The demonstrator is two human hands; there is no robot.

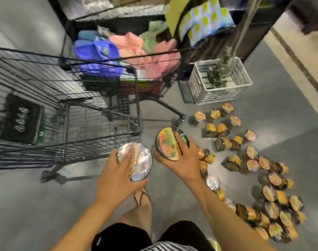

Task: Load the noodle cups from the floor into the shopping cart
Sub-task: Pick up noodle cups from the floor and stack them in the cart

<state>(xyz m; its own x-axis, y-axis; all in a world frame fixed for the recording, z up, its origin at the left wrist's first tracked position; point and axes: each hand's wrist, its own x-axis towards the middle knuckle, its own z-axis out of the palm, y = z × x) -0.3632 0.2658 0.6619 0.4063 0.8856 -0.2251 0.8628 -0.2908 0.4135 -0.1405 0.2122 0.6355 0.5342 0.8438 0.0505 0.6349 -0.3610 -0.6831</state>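
My left hand (116, 176) grips a noodle cup with a shiny silver lid (141, 161) from above, just off the near right corner of the black wire shopping cart (67, 113). My right hand (185, 160) holds a second noodle cup with an orange lid (166, 144), tilted toward me, a little higher and to the right. Several more noodle cups (254, 165) lie spread over the grey floor on the right, some upright, some on their sides. The cart's basket looks bare apart from a dark panel at its left.
A second cart (136, 57) behind holds blue, pink and green cloth items. A white plastic crate (219, 82) with green plants stands on the floor at the upper right. Dark shelving with packaged goods (205, 24) rises behind. My foot in a sandal (142, 198) stands below my hands.
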